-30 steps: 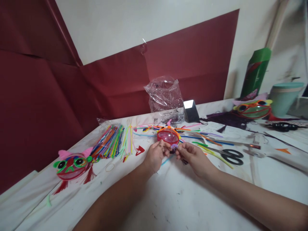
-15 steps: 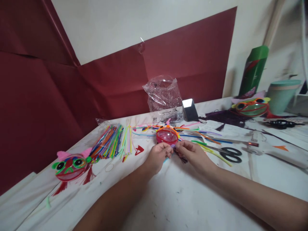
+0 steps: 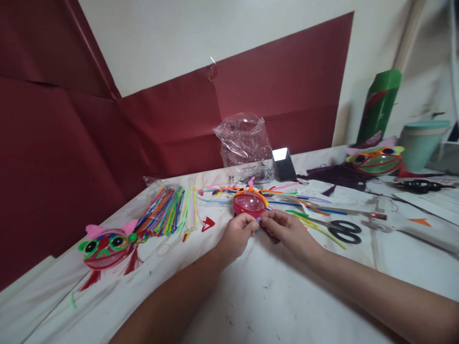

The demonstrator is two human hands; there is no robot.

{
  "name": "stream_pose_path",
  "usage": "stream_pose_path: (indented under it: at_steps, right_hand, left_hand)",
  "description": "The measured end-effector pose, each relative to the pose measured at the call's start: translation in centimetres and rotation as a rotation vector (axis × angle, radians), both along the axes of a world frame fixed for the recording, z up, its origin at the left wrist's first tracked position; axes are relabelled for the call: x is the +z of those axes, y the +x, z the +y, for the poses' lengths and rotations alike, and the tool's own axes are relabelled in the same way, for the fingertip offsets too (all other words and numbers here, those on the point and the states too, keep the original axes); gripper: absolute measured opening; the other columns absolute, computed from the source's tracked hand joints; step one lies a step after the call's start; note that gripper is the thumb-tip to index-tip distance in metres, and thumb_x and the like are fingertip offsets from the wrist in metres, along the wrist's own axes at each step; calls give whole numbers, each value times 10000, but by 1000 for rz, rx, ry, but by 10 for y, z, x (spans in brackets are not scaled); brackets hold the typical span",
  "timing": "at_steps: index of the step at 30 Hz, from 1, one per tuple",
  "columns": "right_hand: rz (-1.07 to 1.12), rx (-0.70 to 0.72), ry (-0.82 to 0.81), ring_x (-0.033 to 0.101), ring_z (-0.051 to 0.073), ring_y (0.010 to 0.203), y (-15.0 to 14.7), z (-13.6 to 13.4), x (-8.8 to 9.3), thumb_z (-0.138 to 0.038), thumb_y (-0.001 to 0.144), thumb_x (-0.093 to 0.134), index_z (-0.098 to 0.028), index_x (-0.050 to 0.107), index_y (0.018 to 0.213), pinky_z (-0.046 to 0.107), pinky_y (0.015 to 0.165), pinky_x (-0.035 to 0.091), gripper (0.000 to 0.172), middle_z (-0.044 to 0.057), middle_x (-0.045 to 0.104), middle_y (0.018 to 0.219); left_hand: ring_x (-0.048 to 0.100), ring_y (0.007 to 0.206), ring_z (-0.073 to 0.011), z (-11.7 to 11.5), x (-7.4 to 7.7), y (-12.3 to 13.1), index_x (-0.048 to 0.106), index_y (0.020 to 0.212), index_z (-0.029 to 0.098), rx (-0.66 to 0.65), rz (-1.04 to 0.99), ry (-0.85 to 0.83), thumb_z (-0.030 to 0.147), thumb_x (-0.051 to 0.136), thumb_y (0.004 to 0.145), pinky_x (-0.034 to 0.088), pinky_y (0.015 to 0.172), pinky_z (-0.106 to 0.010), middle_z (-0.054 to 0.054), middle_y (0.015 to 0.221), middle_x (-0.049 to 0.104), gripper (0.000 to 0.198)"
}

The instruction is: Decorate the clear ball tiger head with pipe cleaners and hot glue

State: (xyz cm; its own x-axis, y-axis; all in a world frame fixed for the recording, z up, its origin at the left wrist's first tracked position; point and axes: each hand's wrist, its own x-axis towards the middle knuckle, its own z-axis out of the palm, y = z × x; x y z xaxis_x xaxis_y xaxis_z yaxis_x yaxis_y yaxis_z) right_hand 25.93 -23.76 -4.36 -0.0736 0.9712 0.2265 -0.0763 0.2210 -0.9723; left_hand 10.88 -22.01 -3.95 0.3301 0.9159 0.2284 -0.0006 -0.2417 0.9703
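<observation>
The left hand (image 3: 235, 237) and right hand (image 3: 292, 232) meet over the white tabletop (image 3: 265, 301), the fingers of both pinched narrowly on a small purple pipe-cleaner piece (image 3: 258, 219), mostly hidden between their tips. Just beyond it sits a rounded, see-through red plastic head with orange trim (image 3: 250, 204). A dark stringy tassel (image 3: 271, 237) shows beneath the right hand, near black-handled metal scissors (image 3: 344, 229).
</observation>
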Motion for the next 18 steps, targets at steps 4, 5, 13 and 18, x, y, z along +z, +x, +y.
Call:
stream_pose_path:
  at_steps: [4, 5, 13, 18]
  right_hand:
    - [-29, 4, -15, 360, 80, 419, 2, 4, -5, -609, 638, 685, -186, 551, 604, 244, 427, 279, 445, -66, 438, 470]
    - [-22, 11, -21, 354, 78, 412, 3, 5, -6, -615, 635, 685, -189, 538, 597, 243, 424, 273, 452, -70, 430, 464]
    - [15, -67, -118, 366, 78, 405, 10, 19, -9, -585, 530, 760, -202, 536, 587, 235, 418, 266, 448, -69, 475, 463]
    - [92, -95, -48, 508, 136, 507, 21, 31, -15, -605, 533, 759, -206, 552, 578, 288, 521, 417, 452, -7, 582, 551]
  left_hand:
    - [399, 556, -91, -1, 0, 1, 509, 634, 173, 32, 17, 21, 349, 611, 741, 338, 593, -240, 42, 568, 463, 230]
    - [405, 560, -91, 0, -1, 0, 517, 644, 172, 65, 0, 44, 350, 610, 746, 349, 601, -239, 41, 578, 469, 226]
    - [544, 1027, -202, 52, 20, -19, 628, 992, 202, 447, 100, 365, 213, 733, 627, 402, 884, -305, -57, 1074, 611, 381]
    - [494, 1195, -287, 90, 34, -10, 630, 991, 167, 402, 127, 199, 276, 802, 566, 326, 1019, -390, -130, 1193, 603, 471]
